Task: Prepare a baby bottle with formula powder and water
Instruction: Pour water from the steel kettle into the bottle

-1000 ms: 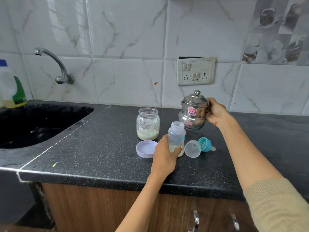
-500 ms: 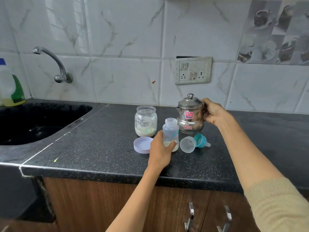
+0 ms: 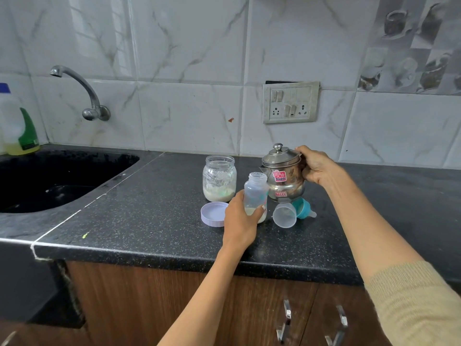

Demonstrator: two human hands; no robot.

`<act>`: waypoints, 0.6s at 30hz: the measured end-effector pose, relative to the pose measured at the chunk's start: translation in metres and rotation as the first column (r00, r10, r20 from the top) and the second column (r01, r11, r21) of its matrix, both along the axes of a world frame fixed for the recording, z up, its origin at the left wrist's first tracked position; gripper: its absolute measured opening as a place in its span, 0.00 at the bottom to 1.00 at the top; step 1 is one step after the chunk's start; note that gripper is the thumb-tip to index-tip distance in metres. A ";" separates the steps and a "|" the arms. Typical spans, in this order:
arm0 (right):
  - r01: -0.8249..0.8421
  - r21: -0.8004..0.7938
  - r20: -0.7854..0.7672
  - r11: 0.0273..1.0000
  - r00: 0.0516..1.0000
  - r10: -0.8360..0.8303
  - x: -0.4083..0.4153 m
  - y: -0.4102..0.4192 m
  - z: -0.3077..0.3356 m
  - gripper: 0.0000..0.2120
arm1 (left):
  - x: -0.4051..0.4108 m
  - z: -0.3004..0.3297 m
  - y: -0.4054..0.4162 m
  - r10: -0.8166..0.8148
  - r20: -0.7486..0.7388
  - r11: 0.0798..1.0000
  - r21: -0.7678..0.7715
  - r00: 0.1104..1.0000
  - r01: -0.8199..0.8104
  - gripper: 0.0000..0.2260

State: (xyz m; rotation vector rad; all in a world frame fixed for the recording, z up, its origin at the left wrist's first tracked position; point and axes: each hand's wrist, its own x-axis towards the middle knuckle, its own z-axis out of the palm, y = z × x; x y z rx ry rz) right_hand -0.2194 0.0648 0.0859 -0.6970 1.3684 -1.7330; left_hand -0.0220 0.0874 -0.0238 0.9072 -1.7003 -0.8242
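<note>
An open clear baby bottle (image 3: 255,189) with pale powder at its bottom stands on the black counter (image 3: 154,221). My left hand (image 3: 239,222) wraps around its lower part. Just behind it, my right hand (image 3: 316,168) grips the handle side of a lidded steel kettle (image 3: 283,174), spout toward the bottle, held just above or on the counter. A glass jar (image 3: 219,178) of formula powder stands open to the left, its lilac lid (image 3: 214,214) lying in front. The bottle's clear cap (image 3: 284,215) and teal teat ring (image 3: 303,208) lie on their sides to the right.
A black sink (image 3: 50,181) is sunk into the counter at the left, with a wall tap (image 3: 82,93) above and a detergent bottle (image 3: 17,126) at its far corner. A switch-and-socket plate (image 3: 290,102) is on the tiled wall. Cabinet handles (image 3: 287,320) are below the counter edge.
The kettle has come lower and closer to the bottle in my right hand. My left hand keeps its hold on the bottle. The camera has shifted slightly.
</note>
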 end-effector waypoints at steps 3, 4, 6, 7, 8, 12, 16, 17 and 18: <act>-0.003 0.013 -0.037 1.000 0.999 0.004 0.002 0.001 0.003 0.09 | 0.000 0.001 0.000 0.004 0.008 1.000 -0.002 1.000 -0.004 0.14; -0.004 0.013 -0.046 1.000 0.999 0.004 0.003 0.002 0.004 0.09 | 0.000 0.001 0.000 0.005 0.009 1.000 -0.002 1.000 -0.005 0.14; -0.007 0.015 -0.068 1.000 0.998 0.008 0.004 0.002 0.006 0.10 | 0.000 0.001 0.001 0.006 0.014 1.000 -0.003 1.000 -0.006 0.13; -0.008 0.017 -0.079 1.000 0.997 0.009 0.005 0.003 0.007 0.10 | 0.000 0.002 0.001 0.007 0.018 1.000 -0.001 1.000 -0.007 0.13; -0.008 0.018 -0.090 1.000 0.996 0.010 0.005 0.003 0.007 0.10 | 0.000 0.002 0.002 0.006 0.023 1.000 0.004 1.000 -0.006 0.14; -0.013 0.029 -0.138 0.999 0.990 0.017 0.006 0.004 0.011 0.09 | 0.001 0.003 0.003 0.002 0.040 1.000 0.014 0.999 -0.002 0.13; -0.018 0.033 -0.168 0.999 0.985 0.023 0.007 0.006 0.015 0.09 | 0.001 0.003 0.003 0.000 0.048 1.000 0.014 0.999 -0.001 0.13; -0.021 0.036 -0.174 0.999 0.984 0.027 0.007 0.007 0.016 0.09 | 0.000 0.003 0.003 0.000 0.050 1.000 0.016 0.999 -0.001 0.14; -0.025 0.040 -0.178 0.999 0.984 0.032 0.008 0.008 0.016 0.09 | 0.001 0.003 0.003 0.001 0.053 1.000 0.016 0.999 -0.002 0.14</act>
